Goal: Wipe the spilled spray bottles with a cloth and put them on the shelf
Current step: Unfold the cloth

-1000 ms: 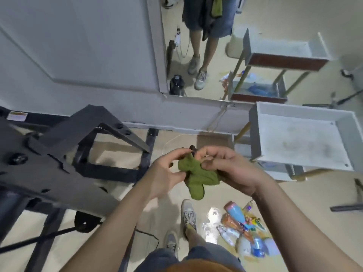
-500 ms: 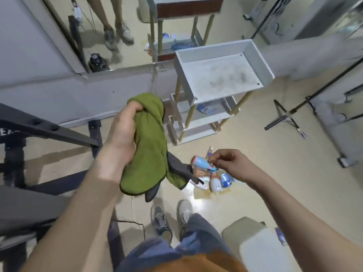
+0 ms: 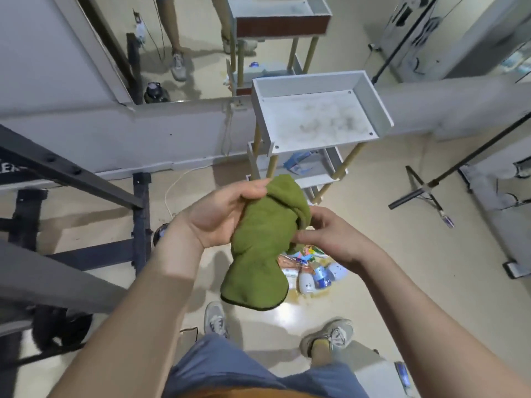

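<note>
Centre frame: left hand (image 3: 221, 214) and right hand (image 3: 330, 237) held the olive-green fleece cloth (image 3: 264, 245), fingers curled round it, likely bunching it for wiping; spilled colourful plastic spray bottles (image 3: 313, 275) lay on the floor (image 3: 373, 254) below.

olive-green cloth (image 3: 265, 248) edged in black; white and blue spray bottles (image 3: 314, 275) on a glossy beige floor (image 3: 388, 254); far right, a pale grey shelf (image 3: 319, 119) on yellow posts.
</note>
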